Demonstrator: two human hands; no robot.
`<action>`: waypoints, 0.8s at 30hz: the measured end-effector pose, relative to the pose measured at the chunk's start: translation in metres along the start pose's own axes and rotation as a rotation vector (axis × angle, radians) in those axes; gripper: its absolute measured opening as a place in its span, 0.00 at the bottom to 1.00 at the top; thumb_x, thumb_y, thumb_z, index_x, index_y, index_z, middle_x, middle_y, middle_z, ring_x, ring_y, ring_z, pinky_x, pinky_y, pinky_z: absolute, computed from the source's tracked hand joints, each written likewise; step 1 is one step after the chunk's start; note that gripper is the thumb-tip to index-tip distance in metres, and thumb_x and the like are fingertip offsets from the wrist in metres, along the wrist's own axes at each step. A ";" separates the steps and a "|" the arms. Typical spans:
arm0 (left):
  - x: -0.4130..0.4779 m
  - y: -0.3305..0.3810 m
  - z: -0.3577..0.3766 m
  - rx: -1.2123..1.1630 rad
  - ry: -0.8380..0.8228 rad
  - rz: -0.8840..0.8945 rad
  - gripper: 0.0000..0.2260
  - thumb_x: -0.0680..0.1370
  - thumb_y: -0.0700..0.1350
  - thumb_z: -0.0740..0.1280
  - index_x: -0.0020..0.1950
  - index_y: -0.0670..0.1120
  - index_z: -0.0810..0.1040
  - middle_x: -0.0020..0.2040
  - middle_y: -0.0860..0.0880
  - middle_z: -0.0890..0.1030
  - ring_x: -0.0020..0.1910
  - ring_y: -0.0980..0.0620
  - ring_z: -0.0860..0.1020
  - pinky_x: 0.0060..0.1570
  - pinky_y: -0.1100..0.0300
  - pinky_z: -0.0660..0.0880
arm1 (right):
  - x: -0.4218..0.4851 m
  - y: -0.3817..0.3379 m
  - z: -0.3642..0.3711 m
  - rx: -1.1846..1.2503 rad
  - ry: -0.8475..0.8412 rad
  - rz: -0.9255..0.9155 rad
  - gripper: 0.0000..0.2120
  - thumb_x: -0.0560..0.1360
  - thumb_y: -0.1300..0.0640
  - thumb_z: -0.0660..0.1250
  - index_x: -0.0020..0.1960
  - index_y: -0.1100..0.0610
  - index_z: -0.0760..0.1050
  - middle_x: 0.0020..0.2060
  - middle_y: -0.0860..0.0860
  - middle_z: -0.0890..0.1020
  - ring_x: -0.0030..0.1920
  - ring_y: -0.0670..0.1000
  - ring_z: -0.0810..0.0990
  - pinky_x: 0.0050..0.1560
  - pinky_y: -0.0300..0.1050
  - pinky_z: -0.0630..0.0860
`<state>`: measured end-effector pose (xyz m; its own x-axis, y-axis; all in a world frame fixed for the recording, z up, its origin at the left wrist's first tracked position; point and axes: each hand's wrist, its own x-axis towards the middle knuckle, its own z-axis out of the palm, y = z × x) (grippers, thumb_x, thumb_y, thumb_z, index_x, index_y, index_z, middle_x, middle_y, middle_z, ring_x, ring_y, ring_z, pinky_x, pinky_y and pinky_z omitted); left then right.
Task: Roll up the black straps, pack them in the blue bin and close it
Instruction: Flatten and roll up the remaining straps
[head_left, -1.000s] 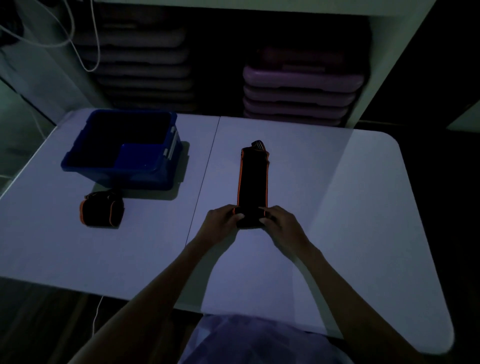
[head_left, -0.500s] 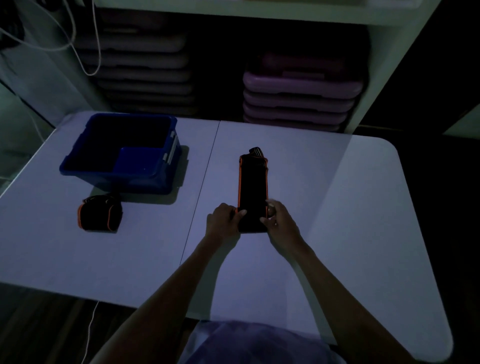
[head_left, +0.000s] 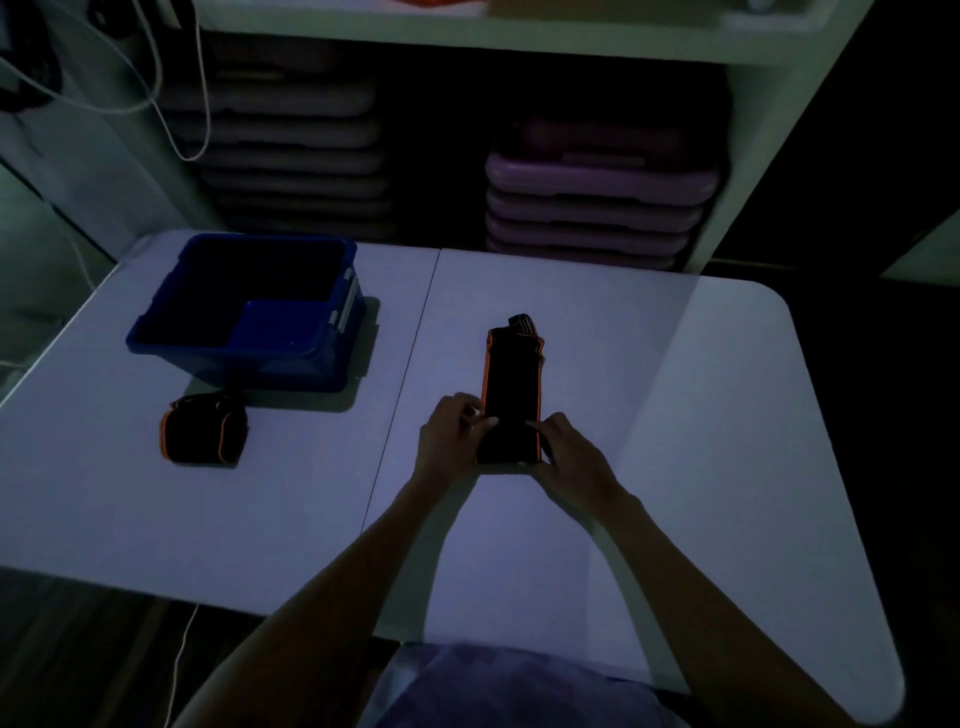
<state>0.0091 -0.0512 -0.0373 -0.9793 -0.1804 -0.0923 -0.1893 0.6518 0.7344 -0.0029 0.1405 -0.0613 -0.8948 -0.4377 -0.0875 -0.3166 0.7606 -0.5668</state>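
Observation:
A black strap (head_left: 511, 379) with orange edging lies flat in the middle of the white table (head_left: 675, 415), its length running away from me. My left hand (head_left: 451, 435) grips its near left edge and my right hand (head_left: 570, 453) grips its near right edge, with the near end folded up between them. A second black strap (head_left: 203, 427), rolled into a bundle, sits on the table to the left. The blue bin (head_left: 249, 312) stands open behind that bundle, its lid hanging at the right side.
Behind the table a white shelf unit holds stacks of purple step platforms (head_left: 597, 205) and grey ones (head_left: 296, 150). White cables (head_left: 171, 104) hang at the upper left. The table's near edge runs close to my body.
Both hands have rolled the strap's near end a little farther away from me, so the flat part looks shorter. The rolled strap and the bin have not moved.

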 end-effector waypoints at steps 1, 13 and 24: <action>-0.005 0.000 0.000 -0.032 -0.013 0.062 0.10 0.76 0.49 0.66 0.47 0.43 0.77 0.44 0.45 0.79 0.43 0.51 0.76 0.46 0.54 0.73 | -0.001 0.000 -0.001 0.009 -0.009 -0.003 0.25 0.74 0.50 0.64 0.70 0.54 0.67 0.52 0.50 0.72 0.42 0.44 0.69 0.39 0.42 0.67; -0.017 -0.001 -0.005 -0.031 -0.071 -0.068 0.12 0.76 0.49 0.66 0.34 0.47 0.73 0.32 0.52 0.73 0.30 0.61 0.70 0.30 0.74 0.66 | 0.001 -0.018 -0.009 0.216 0.032 0.213 0.21 0.78 0.38 0.55 0.40 0.54 0.73 0.38 0.48 0.76 0.38 0.49 0.76 0.39 0.46 0.70; 0.007 -0.001 -0.010 -0.186 -0.041 -0.250 0.14 0.71 0.51 0.72 0.43 0.46 0.68 0.34 0.52 0.75 0.34 0.53 0.73 0.31 0.60 0.68 | 0.005 -0.020 -0.010 0.211 0.032 0.052 0.25 0.72 0.43 0.68 0.66 0.44 0.66 0.60 0.42 0.73 0.51 0.44 0.79 0.51 0.41 0.74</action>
<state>0.0026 -0.0601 -0.0322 -0.9070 -0.2856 -0.3094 -0.4114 0.4447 0.7956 -0.0045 0.1281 -0.0420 -0.9188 -0.3827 -0.0966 -0.2003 0.6629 -0.7214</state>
